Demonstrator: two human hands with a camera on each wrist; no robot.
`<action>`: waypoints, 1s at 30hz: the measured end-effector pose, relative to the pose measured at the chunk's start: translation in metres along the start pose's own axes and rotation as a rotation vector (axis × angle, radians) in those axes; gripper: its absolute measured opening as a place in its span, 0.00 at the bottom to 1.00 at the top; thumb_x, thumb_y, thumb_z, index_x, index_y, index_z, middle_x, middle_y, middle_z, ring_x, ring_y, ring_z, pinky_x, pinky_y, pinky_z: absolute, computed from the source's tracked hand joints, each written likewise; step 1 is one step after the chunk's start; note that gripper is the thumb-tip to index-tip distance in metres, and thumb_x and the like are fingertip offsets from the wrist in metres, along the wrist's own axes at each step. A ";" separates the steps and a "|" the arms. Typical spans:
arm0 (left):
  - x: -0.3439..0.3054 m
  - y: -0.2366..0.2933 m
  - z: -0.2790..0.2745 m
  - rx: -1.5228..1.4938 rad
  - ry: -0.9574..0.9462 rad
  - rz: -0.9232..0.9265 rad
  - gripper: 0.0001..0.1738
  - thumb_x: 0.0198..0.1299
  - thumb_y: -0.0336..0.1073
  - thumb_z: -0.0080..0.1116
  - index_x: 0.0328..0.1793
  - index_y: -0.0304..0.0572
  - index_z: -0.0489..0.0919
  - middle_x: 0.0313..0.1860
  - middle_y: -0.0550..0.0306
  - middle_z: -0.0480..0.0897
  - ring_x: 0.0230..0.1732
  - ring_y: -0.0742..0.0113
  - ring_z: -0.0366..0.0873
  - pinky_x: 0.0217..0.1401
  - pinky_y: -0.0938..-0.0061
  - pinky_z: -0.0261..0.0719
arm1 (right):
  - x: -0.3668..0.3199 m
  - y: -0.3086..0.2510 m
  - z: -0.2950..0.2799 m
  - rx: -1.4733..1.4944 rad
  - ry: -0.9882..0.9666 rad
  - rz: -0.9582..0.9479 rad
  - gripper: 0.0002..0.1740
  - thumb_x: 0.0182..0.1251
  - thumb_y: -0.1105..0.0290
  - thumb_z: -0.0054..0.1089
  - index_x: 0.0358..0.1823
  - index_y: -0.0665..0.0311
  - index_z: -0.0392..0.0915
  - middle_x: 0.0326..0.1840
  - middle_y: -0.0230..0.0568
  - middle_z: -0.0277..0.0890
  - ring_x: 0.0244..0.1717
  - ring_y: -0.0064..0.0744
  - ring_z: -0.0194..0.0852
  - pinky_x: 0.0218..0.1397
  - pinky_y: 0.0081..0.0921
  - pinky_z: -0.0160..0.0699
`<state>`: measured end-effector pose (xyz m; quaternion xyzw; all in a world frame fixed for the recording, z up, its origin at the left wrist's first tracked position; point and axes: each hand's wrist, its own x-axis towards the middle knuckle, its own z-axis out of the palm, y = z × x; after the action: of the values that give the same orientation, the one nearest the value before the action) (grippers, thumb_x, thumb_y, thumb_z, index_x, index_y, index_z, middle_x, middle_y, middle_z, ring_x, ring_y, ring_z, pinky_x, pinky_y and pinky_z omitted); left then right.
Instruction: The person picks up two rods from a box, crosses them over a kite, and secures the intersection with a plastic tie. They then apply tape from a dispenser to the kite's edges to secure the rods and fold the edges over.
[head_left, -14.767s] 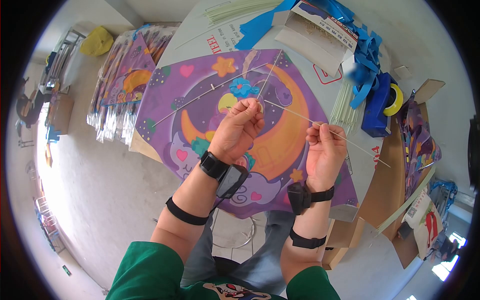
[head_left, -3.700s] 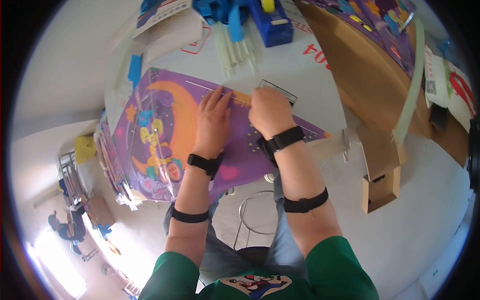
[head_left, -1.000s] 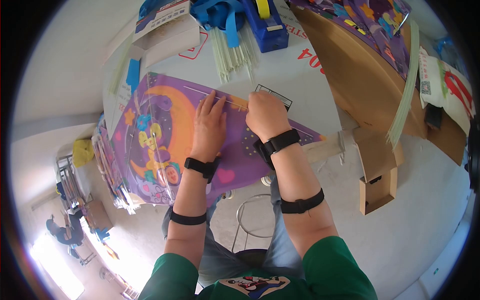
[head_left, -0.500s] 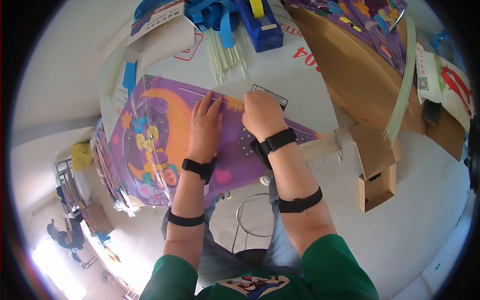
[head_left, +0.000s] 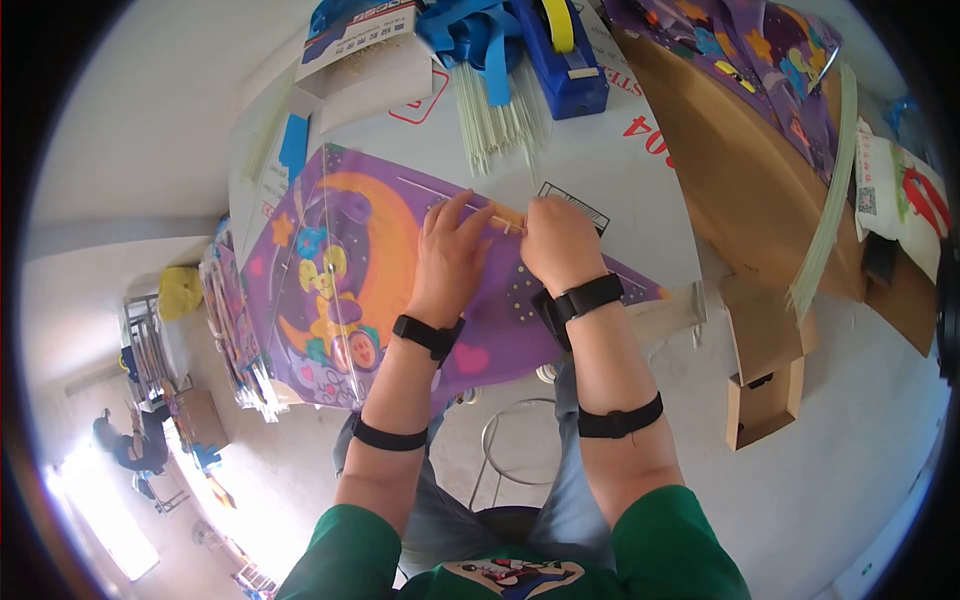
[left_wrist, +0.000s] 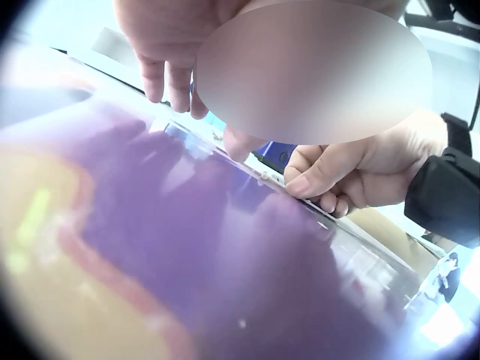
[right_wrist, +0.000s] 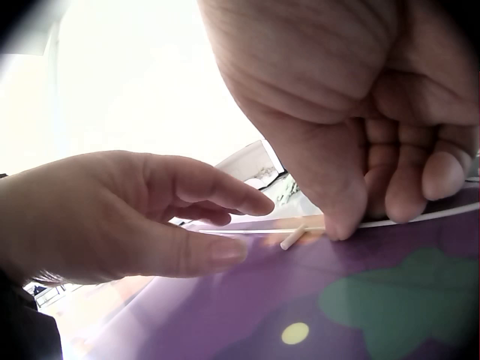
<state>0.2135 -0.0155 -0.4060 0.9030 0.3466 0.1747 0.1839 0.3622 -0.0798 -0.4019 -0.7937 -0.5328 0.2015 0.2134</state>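
A purple kite [head_left: 490,345] printed with an orange moon and a cartoon animal lies on the table before me. Along its far edge runs a thin white rod [right_wrist: 427,217], which carries a short white tube [right_wrist: 292,237]. My right hand [head_left: 560,240] has its fingers curled and grips the rod at that edge, thumb tip pressed down just beside the tube. My left hand [head_left: 450,255] lies over the kite to the left, fingers loosely bent. In the right wrist view its thumb and forefinger stand apart near the rod, with nothing between them.
Beyond the kite are a bundle of thin pale rods [head_left: 500,125], a blue tape dispenser [head_left: 575,85], blue ribbon [head_left: 490,50] and a white carton [head_left: 370,75]. A large cardboard box [head_left: 740,170] stands at the right, with a small box [head_left: 765,405] below. Bagged kites [head_left: 235,320] lie left.
Since the oldest frame the kite has been turned, and both hands have left the rods they pinched. In the last half second my left thumb has risen from the kite; my right hand stays put.
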 end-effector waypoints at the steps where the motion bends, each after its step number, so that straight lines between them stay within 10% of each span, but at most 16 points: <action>1: 0.001 0.001 0.000 -0.003 -0.004 0.000 0.22 0.48 0.26 0.61 0.53 0.47 0.78 0.61 0.47 0.71 0.60 0.44 0.67 0.63 0.56 0.67 | -0.001 0.001 0.001 -0.001 -0.002 0.005 0.05 0.54 0.73 0.57 0.29 0.67 0.79 0.32 0.49 0.78 0.37 0.48 0.79 0.41 0.39 0.78; 30: 0.022 -0.004 0.006 -0.084 -0.069 0.078 0.14 0.44 0.27 0.65 0.39 0.49 0.83 0.48 0.53 0.77 0.51 0.52 0.73 0.55 0.61 0.71 | 0.000 0.002 0.003 -0.012 0.033 -0.010 0.06 0.54 0.70 0.57 0.26 0.63 0.81 0.30 0.49 0.79 0.35 0.47 0.80 0.38 0.38 0.79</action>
<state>0.2297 0.0012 -0.4085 0.9129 0.2969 0.1647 0.2264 0.3618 -0.0796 -0.4055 -0.7956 -0.5344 0.1839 0.2184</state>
